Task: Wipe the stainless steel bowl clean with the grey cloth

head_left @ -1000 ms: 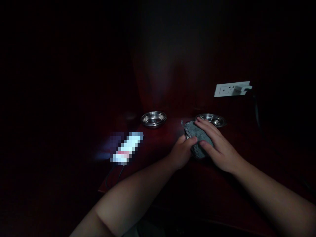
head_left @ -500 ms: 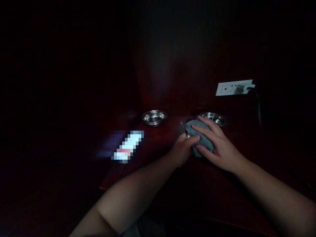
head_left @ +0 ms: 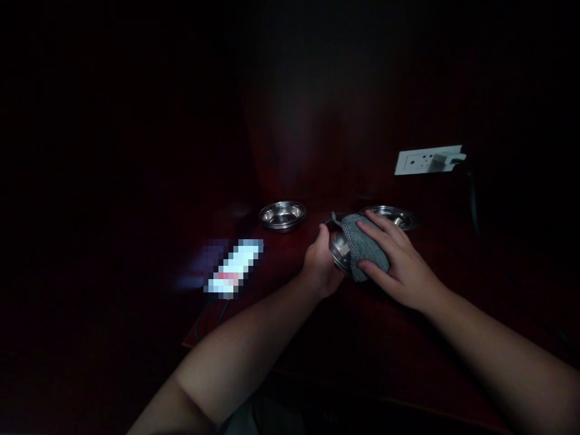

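My left hand [head_left: 321, 263] is closed around the near-left side of a shiny metal bowl [head_left: 339, 249], its thumb up by the rim and its other fingers hidden beneath. Over the bowl's right part lies a grey-green cleaning cloth [head_left: 369, 246] with a black-and-white checked edge and a small hanging loop. My right hand [head_left: 401, 266] rests on the cloth with fingers bent around it, pressing it to the bowl. How much of the bowl the cloth covers is hidden.
Nested metal bowls [head_left: 283, 216] stand at the back left of the dark red table [head_left: 285, 257]. Another metal dish [head_left: 393, 216] sits behind my right hand. A lit, blurred phone [head_left: 235, 269] with a cable lies left. A wall socket [head_left: 428, 160] holds a plug with a hanging cord.
My left thumb has moved off the cloth to the left, and more of the metal bowl shows. The right hand and cloth have shifted slightly upward.
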`<state>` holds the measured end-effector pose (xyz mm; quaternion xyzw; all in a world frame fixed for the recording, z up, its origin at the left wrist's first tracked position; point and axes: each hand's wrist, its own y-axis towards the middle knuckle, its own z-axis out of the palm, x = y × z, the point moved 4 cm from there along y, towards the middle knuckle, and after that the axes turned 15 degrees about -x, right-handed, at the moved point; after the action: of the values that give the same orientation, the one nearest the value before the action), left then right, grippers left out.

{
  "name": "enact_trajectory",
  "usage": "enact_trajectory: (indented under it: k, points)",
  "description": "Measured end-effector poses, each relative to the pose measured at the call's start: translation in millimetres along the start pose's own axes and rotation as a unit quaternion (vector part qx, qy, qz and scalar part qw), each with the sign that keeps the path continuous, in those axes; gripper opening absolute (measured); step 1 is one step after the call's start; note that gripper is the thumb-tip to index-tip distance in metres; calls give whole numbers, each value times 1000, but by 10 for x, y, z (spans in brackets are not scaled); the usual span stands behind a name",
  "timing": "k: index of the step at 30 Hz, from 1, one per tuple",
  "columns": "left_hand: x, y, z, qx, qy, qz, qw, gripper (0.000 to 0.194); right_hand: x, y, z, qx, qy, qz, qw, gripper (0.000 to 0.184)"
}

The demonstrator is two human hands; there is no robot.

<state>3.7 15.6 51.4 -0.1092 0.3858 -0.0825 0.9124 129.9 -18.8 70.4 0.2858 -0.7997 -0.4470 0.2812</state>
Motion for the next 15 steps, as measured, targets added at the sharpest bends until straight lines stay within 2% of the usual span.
enact_trajectory:
  k: [7, 13, 15]
  points:
    - [33, 4, 23, 39, 19, -33, 999, 63, -100, -22, -36, -58, 55, 63, 995, 56]
    - [82, 31, -23, 4, 54, -21, 998, 61, -164, -25, -34, -83, 90, 98, 988, 49]
    - [95, 28, -29, 11, 71, -8, 997, 60, -168, -21, -33, -84, 97, 107, 986, 49]
